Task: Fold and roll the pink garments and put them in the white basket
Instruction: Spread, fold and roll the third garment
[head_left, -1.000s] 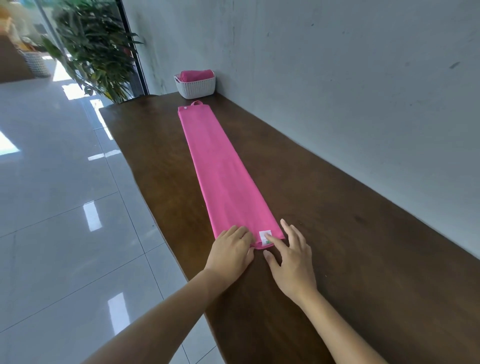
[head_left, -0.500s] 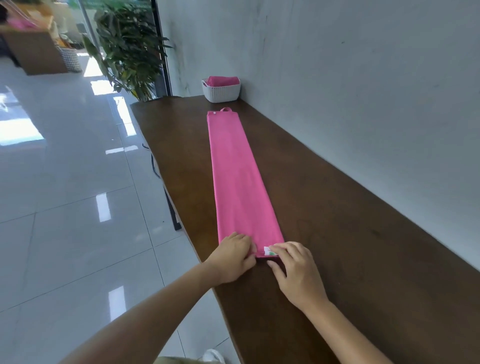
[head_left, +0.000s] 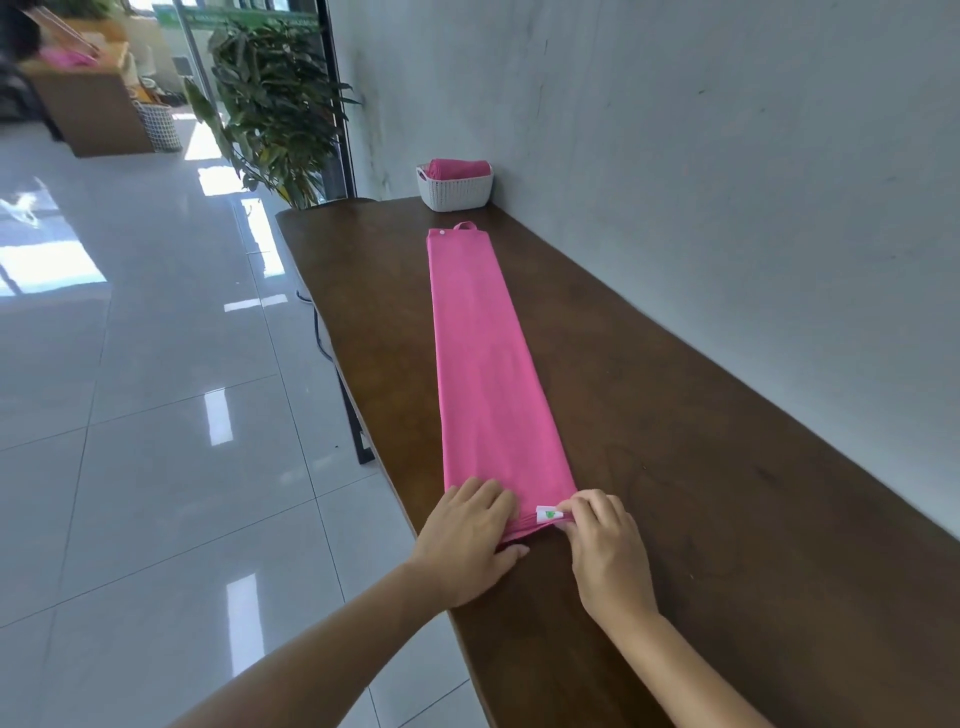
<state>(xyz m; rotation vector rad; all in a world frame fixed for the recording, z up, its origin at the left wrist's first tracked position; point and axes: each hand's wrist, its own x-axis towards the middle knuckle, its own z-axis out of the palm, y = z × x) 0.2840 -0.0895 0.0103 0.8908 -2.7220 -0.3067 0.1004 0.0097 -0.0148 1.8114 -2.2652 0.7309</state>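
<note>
Nearest, two hands hold the near end of one pink garment (head_left: 483, 353), folded into a long narrow strip on the dark surface (head_left: 701, 467). The left hand (head_left: 470, 535) curls over the bunched edge, and the right hand (head_left: 605, 545) pinches it beside a white label (head_left: 549, 514). The cloth looks light, soft and limp, best gripped at that end; farthest away, one white basket (head_left: 457, 195) holds one pink roll (head_left: 460, 167).
</note>
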